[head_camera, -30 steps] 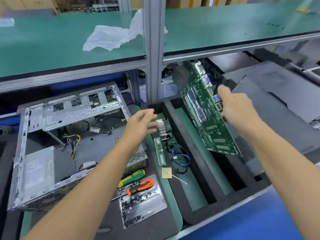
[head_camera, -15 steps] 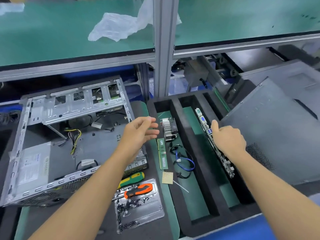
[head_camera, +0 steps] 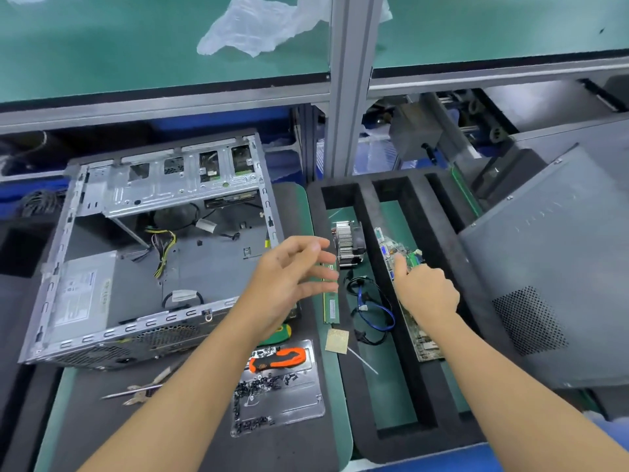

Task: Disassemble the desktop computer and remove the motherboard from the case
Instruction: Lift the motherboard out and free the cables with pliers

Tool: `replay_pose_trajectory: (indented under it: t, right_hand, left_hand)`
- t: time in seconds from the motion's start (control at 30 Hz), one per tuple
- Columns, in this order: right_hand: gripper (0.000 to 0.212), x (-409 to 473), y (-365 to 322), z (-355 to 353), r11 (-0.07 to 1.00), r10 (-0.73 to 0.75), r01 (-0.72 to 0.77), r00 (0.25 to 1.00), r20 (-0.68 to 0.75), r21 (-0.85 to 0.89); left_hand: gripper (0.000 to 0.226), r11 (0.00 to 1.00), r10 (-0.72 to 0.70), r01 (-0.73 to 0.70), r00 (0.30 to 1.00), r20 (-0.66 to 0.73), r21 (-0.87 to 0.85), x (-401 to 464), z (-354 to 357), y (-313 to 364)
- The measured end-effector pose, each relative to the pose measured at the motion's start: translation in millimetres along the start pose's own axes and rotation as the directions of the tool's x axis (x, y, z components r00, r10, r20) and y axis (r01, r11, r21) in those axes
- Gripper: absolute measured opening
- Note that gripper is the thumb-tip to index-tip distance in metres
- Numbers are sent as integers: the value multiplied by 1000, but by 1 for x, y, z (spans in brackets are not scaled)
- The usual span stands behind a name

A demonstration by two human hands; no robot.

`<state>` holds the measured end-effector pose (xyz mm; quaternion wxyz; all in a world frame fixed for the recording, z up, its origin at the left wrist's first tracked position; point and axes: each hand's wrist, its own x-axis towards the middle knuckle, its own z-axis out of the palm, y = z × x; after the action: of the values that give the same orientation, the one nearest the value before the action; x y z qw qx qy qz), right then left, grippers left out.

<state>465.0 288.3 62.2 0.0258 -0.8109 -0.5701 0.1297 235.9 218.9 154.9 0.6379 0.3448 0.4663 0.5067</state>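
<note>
My right hand [head_camera: 427, 291] covers the middle of the motherboard [head_camera: 401, 264], which stands on edge in the second slot of the black foam tray [head_camera: 366, 212] at the right of the worktop [head_camera: 190, 420]; the fingers curl round its top edge, thumb pointing along it. My left hand [head_camera: 289, 281] hovers over the worktop between case and tray, fingers spread and holding nothing, though they are blurred. It hides part of one memory stick [head_camera: 331, 306] and most of a green-handled screwdriver [head_camera: 280, 333].

I count one open case [head_camera: 143, 260], one heatsink [head_camera: 347, 245], one blue cable [head_camera: 374, 308], one orange-handled screwdriver [head_camera: 277, 360] and many small black screws, too small to count, on a metal plate [head_camera: 289, 403]. A grey side panel [head_camera: 551, 267] leans at the right edge, cut off. Above runs a green shelf [head_camera: 102, 46] carrying a crumpled plastic bag [head_camera: 255, 28].
</note>
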Motion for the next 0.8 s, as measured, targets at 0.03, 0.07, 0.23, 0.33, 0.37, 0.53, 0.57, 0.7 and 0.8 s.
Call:
replay_pose_trajectory:
  t: [0.03, 0.07, 0.23, 0.33, 0.37, 0.53, 0.57, 0.7, 0.8]
  right_hand:
    - [78, 0, 0, -1, 1000, 8, -8, 1000, 19, 12]
    - [77, -1, 1, -3, 1000, 12, -12, 999, 31, 5]
    - [44, -25, -10, -8, 949, -314, 300, 866, -388, -96]
    - [29, -66, -33, 11, 848, -444, 528, 756, -481, 46]
    - [26, -83, -41, 20, 805, -497, 589, 738, -456, 77]
    - [17, -165, -81, 69, 590, -760, 797, 602, -246, 130]
    - [15, -178, -91, 76, 557, -790, 820, 572, -221, 134]
    - [19, -222, -129, 92, 377, -912, 909, 398, -102, 177]
    - [50, -252, -153, 108, 317, -936, 947, 304, 177, 46]
  left_hand:
    - [27, 1000, -10, 10, 999, 34, -7, -6, -1, -2]
    - [25, 1000, -27, 27, 997, 68, -4, -12, -1, -5]
    - [25, 977, -202, 181, 955, 218, 112, -49, -22, -30]
    - [22, 955, -282, 261, 947, 152, 142, -69, -52, -49]
    - [21, 949, -295, 280, 951, 91, 147, -75, -66, -56]
    - [25, 941, -254, 317, 890, -378, 116, -114, -151, -86]
    - [28, 940, -209, 306, 866, -454, 152, -123, -169, -90]
    - [20, 834, 90, 259, 807, -583, 488, -159, -228, -100]
    - [11, 475, 318, 247, 847, -426, 845, -177, -261, -104]
